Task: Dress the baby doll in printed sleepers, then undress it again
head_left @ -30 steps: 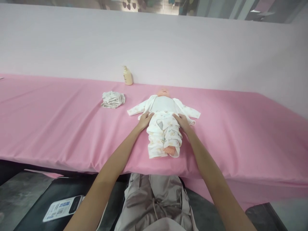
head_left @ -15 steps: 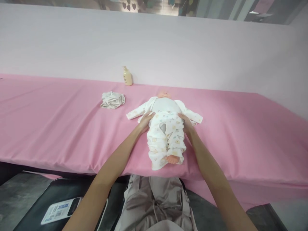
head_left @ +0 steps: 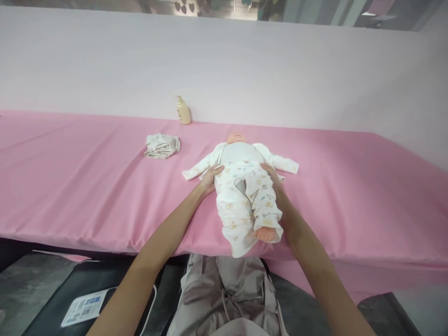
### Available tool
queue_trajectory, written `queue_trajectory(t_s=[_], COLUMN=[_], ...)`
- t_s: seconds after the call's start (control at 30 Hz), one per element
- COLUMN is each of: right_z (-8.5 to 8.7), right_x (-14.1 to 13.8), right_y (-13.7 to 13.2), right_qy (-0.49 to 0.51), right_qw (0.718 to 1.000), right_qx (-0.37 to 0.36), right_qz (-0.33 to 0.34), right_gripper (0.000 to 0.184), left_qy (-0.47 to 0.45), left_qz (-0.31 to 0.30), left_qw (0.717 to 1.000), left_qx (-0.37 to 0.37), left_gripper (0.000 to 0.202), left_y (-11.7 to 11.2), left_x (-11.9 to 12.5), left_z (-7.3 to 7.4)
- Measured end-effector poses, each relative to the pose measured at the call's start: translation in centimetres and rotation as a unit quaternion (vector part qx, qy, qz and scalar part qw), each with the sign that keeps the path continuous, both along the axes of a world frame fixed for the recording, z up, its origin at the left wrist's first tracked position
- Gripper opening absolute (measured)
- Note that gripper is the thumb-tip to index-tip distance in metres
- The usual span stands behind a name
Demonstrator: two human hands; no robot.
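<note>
A baby doll (head_left: 240,153) lies on its back on the pink-covered table, its head end away from me. An open white jacket with printed sleeves (head_left: 285,164) spreads out on both sides of its grey-white torso. White printed baby pants (head_left: 233,198) cover its hips and legs. One foot (head_left: 265,234) shows at the right cuff; the other is hidden in the longer leg. My left hand (head_left: 212,177) grips the left side of the waistband, thumb on top. On the opposite side, my right hand (head_left: 272,175) is closed on the waistband, its fingers partly hidden.
A folded cloth (head_left: 163,146) lies left of the doll. Behind it a pale yellow pump bottle (head_left: 183,111) stands by the white wall (head_left: 224,70). Below the table's front edge, a phone (head_left: 86,308) rests on a black seat (head_left: 45,303) at my left.
The doll's legs and the pants have swung right and come slightly nearer to me. The right sleeve has shifted a little outward and up. Both hands keep their hold at the waist.
</note>
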State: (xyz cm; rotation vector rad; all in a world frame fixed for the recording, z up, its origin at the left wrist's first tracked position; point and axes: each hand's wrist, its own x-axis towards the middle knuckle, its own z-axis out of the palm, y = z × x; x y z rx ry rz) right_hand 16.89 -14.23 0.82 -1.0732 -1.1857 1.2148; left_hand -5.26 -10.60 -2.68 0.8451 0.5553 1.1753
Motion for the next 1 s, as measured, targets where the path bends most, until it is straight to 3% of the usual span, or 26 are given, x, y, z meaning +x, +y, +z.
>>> queue_trajectory(t_s=[0.17, 0.3, 0.43, 0.57, 0.83, 1.0], right_z=[-0.2, -1.0, -1.8, -2.2, -1.0, -1.9], right_x=[-0.2, 0.0, 0.4, 0.6, 0.6, 0.5], right_y=[0.1, 1.0, 1.7, 2.0, 0.7, 1.9], right_qy=[0.097, 0.121, 0.145, 0.118, 0.068, 0.058], right_qw=[0.995, 0.99, 0.987, 0.991, 0.997, 0.998], right_qx=[-0.02, -0.027, -0.038, -0.031, 0.013, 0.002], right_qz=[0.033, 0.066, 0.057, 0.056, 0.026, 0.036], right_gripper=[0.02, 0.022, 0.023, 0.026, 0.028, 0.034], left_qy=[-0.009, -0.026, -0.031, -0.03, -0.019, 0.0], left_qz=[0.014, 0.036, 0.04, 0.045, 0.043, 0.05], left_qw=[1.0, 0.999, 0.999, 0.998, 0.999, 0.999], left_qx=[0.01, -0.012, -0.017, -0.013, -0.015, 0.009], left_gripper=[0.019, 0.021, 0.023, 0.025, 0.028, 0.027], left_y=[-0.2, -0.4, -0.4, -0.2, -0.6, -1.0], left_x=[0.0, 0.2, 0.2, 0.0, 0.5, 0.6], left_z=[0.2, 0.4, 0.4, 0.3, 0.5, 0.6])
